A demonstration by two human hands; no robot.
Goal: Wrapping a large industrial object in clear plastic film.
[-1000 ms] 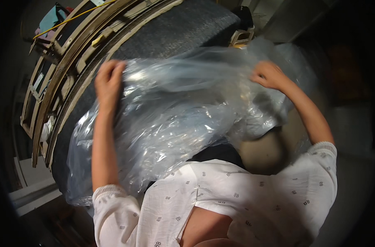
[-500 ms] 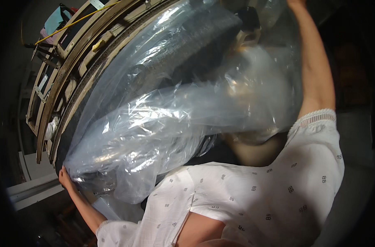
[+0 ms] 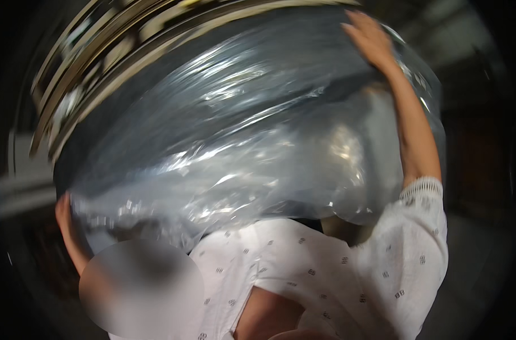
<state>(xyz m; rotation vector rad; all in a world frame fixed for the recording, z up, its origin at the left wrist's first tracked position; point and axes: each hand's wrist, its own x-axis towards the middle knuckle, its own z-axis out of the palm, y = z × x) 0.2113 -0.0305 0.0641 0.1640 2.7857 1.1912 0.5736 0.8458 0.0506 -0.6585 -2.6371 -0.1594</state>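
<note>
Plastic sheet (image 3: pixel 235 127) fills the centre; right hand (image 3: pixel 371 42), fingers extended, over it at one o'clock; left hand (image 3: pixel 64 209), far apart near nine, grip too blurred to tell. It seems mostly spread across the dark worktop (image 3: pixel 113 117), creases left toward six.

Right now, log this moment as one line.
left hand: at left edge of clear plastic sheet, grip unclear, blurred | right hand: open, over sheet's far right | sheet: wrinkled, across dark surface
</note>
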